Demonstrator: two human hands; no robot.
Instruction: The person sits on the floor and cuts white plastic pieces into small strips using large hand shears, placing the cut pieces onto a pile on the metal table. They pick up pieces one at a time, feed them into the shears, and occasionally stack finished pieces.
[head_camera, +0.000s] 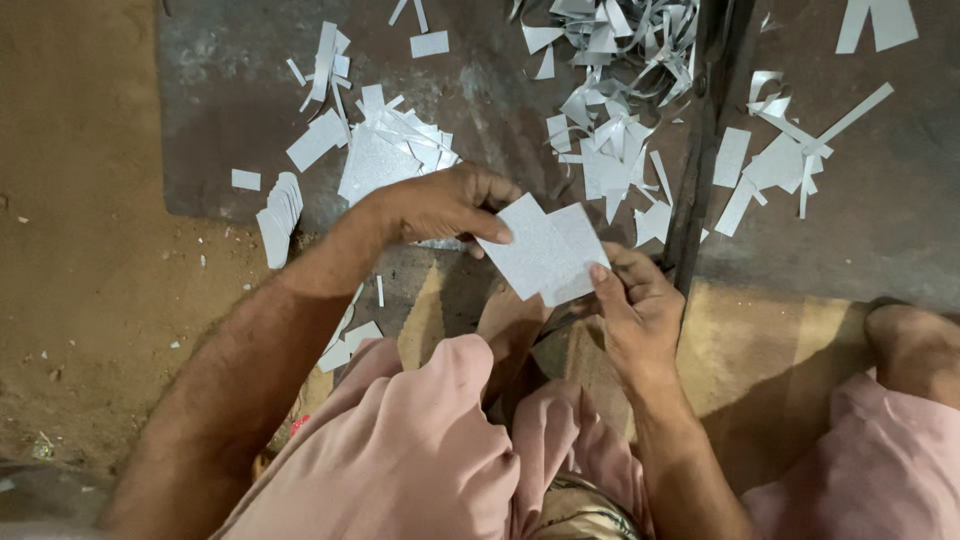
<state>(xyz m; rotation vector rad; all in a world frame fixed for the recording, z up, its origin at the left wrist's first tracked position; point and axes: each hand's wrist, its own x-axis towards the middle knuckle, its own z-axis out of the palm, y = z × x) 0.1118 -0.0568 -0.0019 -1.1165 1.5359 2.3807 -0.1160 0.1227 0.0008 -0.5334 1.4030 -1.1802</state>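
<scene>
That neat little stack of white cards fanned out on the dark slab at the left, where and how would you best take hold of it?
Probably by its two long sides, coming from above. The fanned stack of cards lies alone at the edge of the dark slab, apart from the loose scraps. A pinch across the narrow width would likely hold the cards together, whereas lifting one end might let them slide apart. The left hand is nearest.

No packages, labels, signs or screens here, only blank silvery-white cut sheet pieces, scraps on the floor
</scene>
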